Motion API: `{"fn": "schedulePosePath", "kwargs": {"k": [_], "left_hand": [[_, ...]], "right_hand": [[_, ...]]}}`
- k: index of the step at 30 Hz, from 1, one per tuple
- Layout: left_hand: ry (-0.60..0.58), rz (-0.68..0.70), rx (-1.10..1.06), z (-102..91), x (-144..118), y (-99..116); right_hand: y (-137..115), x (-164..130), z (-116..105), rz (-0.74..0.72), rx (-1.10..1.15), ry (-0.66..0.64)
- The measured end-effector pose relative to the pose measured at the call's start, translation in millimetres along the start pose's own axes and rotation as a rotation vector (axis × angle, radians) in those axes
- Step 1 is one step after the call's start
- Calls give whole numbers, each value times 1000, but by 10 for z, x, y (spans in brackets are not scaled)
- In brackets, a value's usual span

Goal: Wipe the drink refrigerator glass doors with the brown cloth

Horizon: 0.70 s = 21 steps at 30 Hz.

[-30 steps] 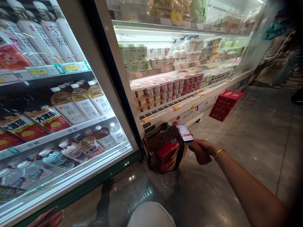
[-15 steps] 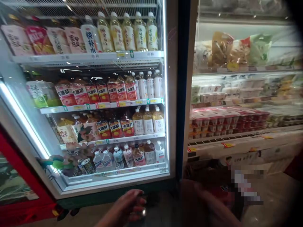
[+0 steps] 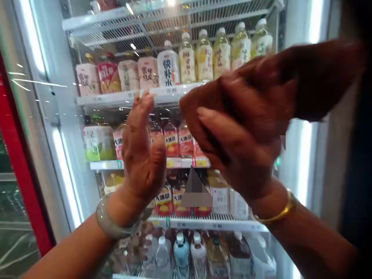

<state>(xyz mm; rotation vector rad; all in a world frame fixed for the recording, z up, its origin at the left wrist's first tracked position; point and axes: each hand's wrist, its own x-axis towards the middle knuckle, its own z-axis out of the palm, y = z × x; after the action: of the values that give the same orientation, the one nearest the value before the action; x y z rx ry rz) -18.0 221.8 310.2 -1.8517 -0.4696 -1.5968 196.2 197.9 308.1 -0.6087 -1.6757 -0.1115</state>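
Observation:
Both my hands are raised close to the camera in front of a lit drinks fridge [image 3: 66,170]. My left hand [image 3: 142,155] is open with its fingers pointing up and holds nothing; a pale bangle [image 3: 112,221] sits on its wrist. My right hand [image 3: 241,128], which has a gold bracelet [image 3: 279,211], has its fingers curled. A small flat object [image 3: 197,192], blurred out, peeks from under the hand; most of it is hidden. The hands are a little apart and touch no bottle.
Behind the hands, wire shelves [image 3: 116,99] carry pale yellow drink bottles [image 3: 203,58], red-labelled tea bottles [image 3: 171,141] and several small bottles at the bottom [image 3: 181,252]. A red fridge frame [image 3: 20,166] stands at the left. The right edge is dark.
The view has swung from the floor and open chiller up to the drinks fridge. Both hands rose from low in the frame to straight ahead. The bag on the floor is out of view.

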Motion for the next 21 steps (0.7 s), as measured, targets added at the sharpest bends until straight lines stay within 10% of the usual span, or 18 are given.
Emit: {"fn": "schedulePosePath", "kwargs": {"k": [3, 12, 21], "left_hand": [[-121, 58, 169, -50, 330, -458], [-311, 158, 424, -505, 1912, -1550], [-161, 15, 401, -881, 4400, -2732]], "right_hand": [[139, 463, 303, -447, -534, -16], [235, 1467, -67, -710, -745, -198], [-1254, 4781, 452, -495, -689, 107]]}}
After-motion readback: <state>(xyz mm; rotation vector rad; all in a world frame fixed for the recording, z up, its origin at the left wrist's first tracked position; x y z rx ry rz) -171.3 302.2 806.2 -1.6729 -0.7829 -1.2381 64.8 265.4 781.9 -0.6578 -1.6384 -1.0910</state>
